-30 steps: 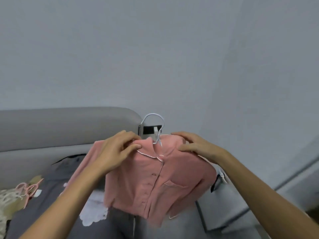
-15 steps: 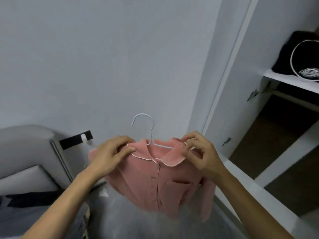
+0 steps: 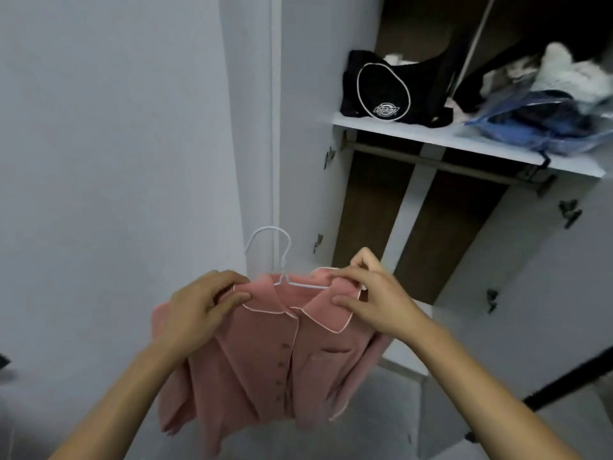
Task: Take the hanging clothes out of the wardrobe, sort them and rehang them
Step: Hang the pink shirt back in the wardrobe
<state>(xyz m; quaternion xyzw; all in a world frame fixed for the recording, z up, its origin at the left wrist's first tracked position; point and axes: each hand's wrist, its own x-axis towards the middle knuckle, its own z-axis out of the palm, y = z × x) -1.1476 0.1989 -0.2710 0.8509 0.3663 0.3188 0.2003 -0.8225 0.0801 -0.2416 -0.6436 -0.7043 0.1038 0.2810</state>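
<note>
Pink shirt (image 3: 265, 353): soft matt cloth, pale piped collar. Hanger (image 3: 275, 257): thin white coated wire, smooth. Wardrobe shelf (image 3: 398, 132): smooth white laminate. Rail (image 3: 431, 161): dull metal. Black bag (image 3: 391, 91): matt fabric.

A pink button-front shirt (image 3: 265, 356) is hanging on a thin white wire hanger (image 3: 280, 260), held up in front of an open white wardrobe (image 3: 517, 260). The left hand (image 3: 199, 310) is gripping the shirt's left shoulder and the right hand (image 3: 368, 297) its right, the hanger hook rising between them. Behind and above to the right, a black bag with a white oval logo (image 3: 388, 89) is sitting on the white wardrobe shelf (image 3: 431, 136), with a pile of bagged clothes (image 3: 544, 104) lying to its right. A metal hanging rail (image 3: 441, 164) is running just beneath the shelf. A plain pale wall (image 3: 109, 161) is standing to the left of the wardrobe.
</note>
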